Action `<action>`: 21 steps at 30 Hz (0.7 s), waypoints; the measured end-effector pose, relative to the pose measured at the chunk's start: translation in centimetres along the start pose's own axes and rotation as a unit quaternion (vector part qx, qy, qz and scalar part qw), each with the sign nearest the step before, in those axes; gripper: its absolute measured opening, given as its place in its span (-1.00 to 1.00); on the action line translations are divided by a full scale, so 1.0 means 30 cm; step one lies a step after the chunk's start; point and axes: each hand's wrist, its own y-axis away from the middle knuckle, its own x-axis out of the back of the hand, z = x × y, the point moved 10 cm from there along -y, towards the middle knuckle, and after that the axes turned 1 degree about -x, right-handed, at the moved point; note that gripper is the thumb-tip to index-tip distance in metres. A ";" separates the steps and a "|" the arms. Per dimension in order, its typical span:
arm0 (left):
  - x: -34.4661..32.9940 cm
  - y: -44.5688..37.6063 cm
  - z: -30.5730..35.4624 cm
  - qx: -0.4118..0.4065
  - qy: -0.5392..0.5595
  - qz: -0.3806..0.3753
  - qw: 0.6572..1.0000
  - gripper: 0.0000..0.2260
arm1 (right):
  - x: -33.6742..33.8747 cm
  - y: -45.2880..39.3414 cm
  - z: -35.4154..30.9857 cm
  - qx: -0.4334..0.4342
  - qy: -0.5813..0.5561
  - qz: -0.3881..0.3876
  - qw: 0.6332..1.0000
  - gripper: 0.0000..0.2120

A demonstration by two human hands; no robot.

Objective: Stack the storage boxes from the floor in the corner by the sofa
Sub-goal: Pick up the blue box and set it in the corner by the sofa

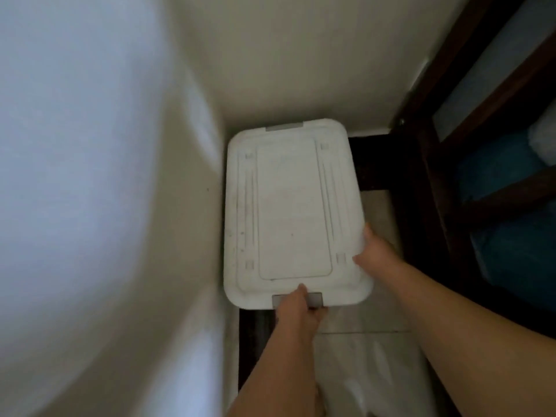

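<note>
Against the corner where two pale walls (270, 55) meet, a white storage box (288, 212) with a ribbed lid is seen from above. Its left long edge is set close along the left wall, with only a thin dark gap showing there, and its far short edge lies just beside the back wall. A grey latch (284, 127) is visible at the far edge, and a second grey latch (314, 300) at the near edge.

The near edge is gripped by the left hand (296, 308); its grip is closed on the box at the near latch, with the thumb laid on the lid and the fingers hidden under the rim. The right long edge near the front right corner is held by the right hand (376, 254), whose grip is clamped on the box rim, fingertips curled over the lid edge.

To the right of the box, a strip of tiled floor (376, 311) is left open, bounded farther right by a dark wooden sofa frame (436, 176) with blue cushions (517, 236) behind it. Dark space is seen under the near edge of the box, so what the box rests on cannot be told. Open floor is also seen below the forearms.
</note>
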 end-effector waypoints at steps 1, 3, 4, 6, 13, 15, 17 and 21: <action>-0.014 -0.007 0.025 -0.004 -0.006 -0.006 1.000 -0.66 | -0.007 -0.019 -0.016 0.005 0.004 -0.007 1.000 -0.18; -0.022 -0.031 0.063 0.001 -0.022 -0.012 1.000 -0.62 | -0.037 -0.042 -0.045 0.005 0.003 -0.032 0.999 -0.12; -0.025 -0.052 0.079 0.004 -0.033 -0.015 0.999 -0.62 | -0.048 -0.056 -0.057 0.004 -0.006 -0.037 0.999 -0.08; -0.037 -0.070 0.102 0.003 -0.057 -0.012 0.998 -0.63 | -0.057 -0.083 -0.068 -0.003 -0.028 -0.035 0.999 -0.03; -0.019 -0.019 0.151 -0.019 -0.152 -0.018 0.988 -0.59 | -0.074 -0.008 -0.083 0.017 0.016 -0.019 1.000 -0.13; 0.002 0.031 0.139 -0.018 -0.212 -0.014 0.977 -0.56 | -0.073 0.068 -0.065 0.015 0.046 -0.020 0.999 -0.19; 0.008 0.111 0.131 -0.029 -0.316 -0.011 0.948 -0.61 | -0.086 0.159 -0.042 0.006 0.056 -0.033 0.998 -0.19; -0.052 0.391 0.210 -0.162 -0.527 0.006 0.835 -0.60 | -0.027 0.381 -0.075 0.009 0.074 -0.050 0.996 -0.17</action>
